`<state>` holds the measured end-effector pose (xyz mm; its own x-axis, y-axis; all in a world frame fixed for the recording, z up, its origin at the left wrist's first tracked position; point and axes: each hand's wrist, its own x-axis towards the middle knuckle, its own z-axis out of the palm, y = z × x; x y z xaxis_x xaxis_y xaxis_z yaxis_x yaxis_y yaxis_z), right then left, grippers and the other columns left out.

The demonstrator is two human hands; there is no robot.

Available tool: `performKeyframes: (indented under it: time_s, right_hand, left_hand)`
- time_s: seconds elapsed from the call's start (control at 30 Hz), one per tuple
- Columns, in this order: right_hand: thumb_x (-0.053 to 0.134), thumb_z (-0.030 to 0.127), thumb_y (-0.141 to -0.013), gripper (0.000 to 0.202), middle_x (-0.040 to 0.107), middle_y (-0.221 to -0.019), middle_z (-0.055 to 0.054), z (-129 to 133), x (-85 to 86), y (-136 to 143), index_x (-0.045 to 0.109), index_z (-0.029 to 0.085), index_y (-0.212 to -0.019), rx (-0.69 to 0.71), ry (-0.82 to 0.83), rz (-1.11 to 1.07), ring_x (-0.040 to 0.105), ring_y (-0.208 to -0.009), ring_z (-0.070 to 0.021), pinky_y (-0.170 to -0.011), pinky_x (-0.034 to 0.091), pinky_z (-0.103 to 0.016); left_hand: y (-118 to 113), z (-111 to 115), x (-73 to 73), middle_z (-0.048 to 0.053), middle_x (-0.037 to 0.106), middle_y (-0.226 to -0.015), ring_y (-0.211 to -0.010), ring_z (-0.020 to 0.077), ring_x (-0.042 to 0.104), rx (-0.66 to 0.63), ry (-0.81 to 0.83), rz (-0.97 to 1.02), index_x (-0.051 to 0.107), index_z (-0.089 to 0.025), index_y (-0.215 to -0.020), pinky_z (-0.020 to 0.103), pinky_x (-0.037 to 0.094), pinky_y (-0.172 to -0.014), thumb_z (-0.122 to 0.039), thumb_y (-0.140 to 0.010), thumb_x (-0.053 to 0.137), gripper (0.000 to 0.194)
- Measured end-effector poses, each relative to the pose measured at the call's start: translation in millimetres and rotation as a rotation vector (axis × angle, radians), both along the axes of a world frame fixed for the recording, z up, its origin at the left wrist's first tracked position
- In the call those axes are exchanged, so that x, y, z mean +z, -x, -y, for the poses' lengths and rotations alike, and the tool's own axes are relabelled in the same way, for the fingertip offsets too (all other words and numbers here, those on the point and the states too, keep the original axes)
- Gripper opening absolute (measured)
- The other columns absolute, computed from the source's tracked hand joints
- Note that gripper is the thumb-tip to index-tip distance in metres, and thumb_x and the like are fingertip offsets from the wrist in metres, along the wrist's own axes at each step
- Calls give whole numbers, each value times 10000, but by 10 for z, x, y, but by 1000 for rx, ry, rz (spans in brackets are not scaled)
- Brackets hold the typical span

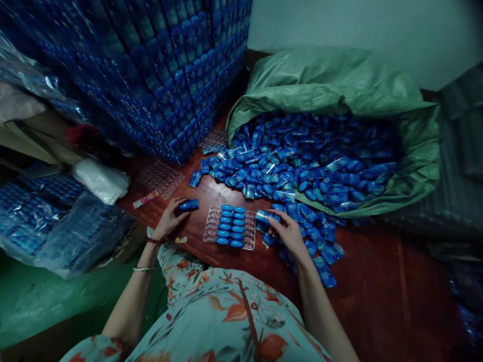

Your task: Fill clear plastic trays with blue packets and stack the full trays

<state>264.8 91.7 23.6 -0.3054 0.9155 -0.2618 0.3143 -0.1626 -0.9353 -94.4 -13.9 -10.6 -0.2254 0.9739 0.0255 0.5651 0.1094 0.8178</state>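
I see by dim, cool light with a green-blue cast; I cannot tell its source. The smooth pale wall (pixel 358 30) towards one o'clock is the brightest broad area. Near the dial's centre, a milky glare lies on the glossy red-brown tabletop (pixel 222 191), which darkens heavily towards four. Deep shadow fills the crinkled green plastic sack (pixel 332 95) near three. My bare left hand (pixel 168 219) and bare right hand (pixel 289 231) look dull and slightly soft. The tall grey stacked sheets (pixel 464 120) between two and three smear, stretched by wide-angle distortion.
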Motion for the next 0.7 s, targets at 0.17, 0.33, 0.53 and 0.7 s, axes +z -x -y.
performKeyframes:
  time_s: [0.17,0.33,0.53,0.7]
  right_hand:
    - [633,480,-707,528,545,-520,45,54,-120,-14,551,182,-1136,19,58,15,563,-502,-164,-515,478,-287]
    - [538,462,-787,441,592,-639,16,56,-89,-8,554,186,-1131,20,-109,155,539,-522,-146,-520,453,-268]
    - [429,377,-867,382,606,-1148,-72,40,47,99,533,210,-1194,170,-387,342,600,-869,-194,-777,477,-340]
    - [383,324,-890,410,552,-1251,-92,-28,27,158,465,192,-1270,233,-468,354,516,-1132,-215,-954,399,-389]
  left_hand:
    - [-70,-17,33,97,556,-1139,-1095,233,522,101,7,-22,592,-176,-1087,419,396,-987,-495,-756,587,460]
    - [-92,-78,30,101,611,-1078,-1034,225,562,192,16,59,616,-142,-1045,391,424,-950,-471,-800,523,421]
    - [-71,-201,141,99,610,-1115,-999,240,585,221,-57,-18,538,-151,-1165,410,468,-894,-423,-752,586,497]
    - [-343,-213,418,65,647,-983,-907,208,607,50,-163,-49,601,-179,-1023,360,496,-845,-389,-802,574,306]
